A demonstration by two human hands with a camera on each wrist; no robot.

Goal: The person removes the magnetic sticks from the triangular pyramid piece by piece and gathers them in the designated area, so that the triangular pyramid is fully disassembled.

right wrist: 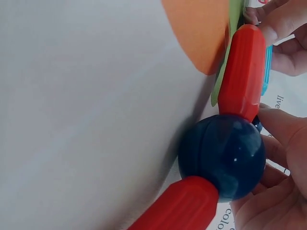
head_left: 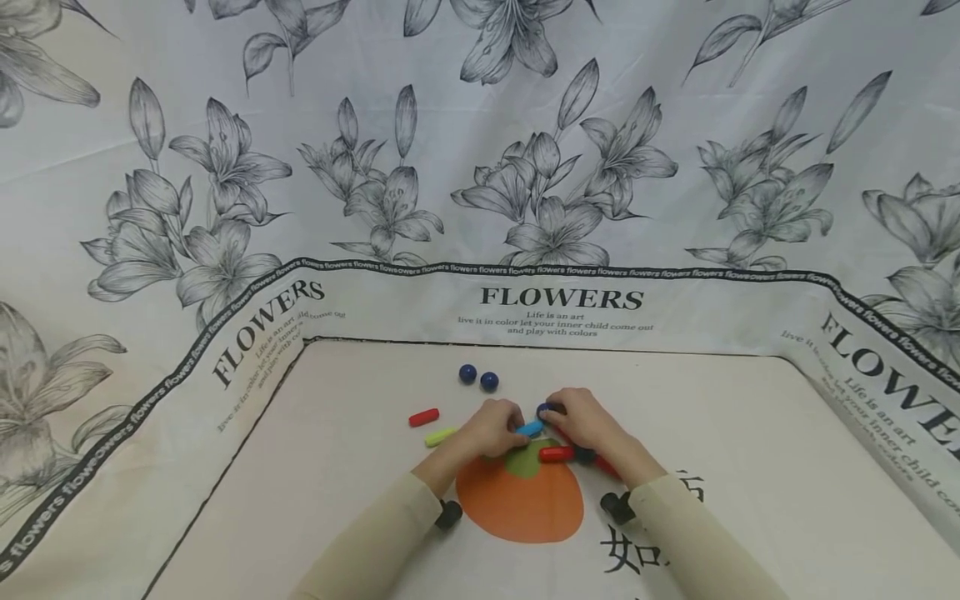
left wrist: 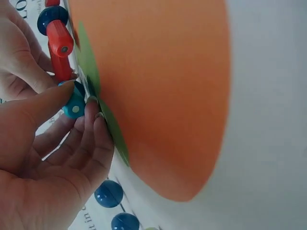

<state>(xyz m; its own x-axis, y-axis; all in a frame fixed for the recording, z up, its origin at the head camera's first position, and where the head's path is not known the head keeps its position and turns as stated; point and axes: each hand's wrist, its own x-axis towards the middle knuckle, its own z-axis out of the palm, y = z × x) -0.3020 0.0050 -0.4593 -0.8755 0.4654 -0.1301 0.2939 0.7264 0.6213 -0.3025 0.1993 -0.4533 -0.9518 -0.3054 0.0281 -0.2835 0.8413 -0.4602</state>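
Note:
My left hand (head_left: pixel 491 427) pinches a light blue rod (head_left: pixel 529 428) between thumb and fingers; the rod's round end shows in the left wrist view. The rod's far end meets or nearly meets a dark blue ball (head_left: pixel 545 411), which my right hand (head_left: pixel 583 417) holds at its fingertips. A red rod, partly covered by the right hand, runs from that ball toward a second dark blue ball (right wrist: pixel 222 157). Joined to this second ball are another red rod (head_left: pixel 556 454) pointing left and a red rod (right wrist: pixel 177 208) on its other side.
Two loose dark blue balls (head_left: pixel 478 377) lie beyond the left hand. A loose red rod (head_left: pixel 423 417) and a yellow-green rod (head_left: pixel 439 437) lie to its left. The white tabletop cloth (head_left: pixel 360 500) bears a printed orange fruit (head_left: pixel 517 508) and black characters. Flowered cloth (head_left: pixel 525 208) stands behind.

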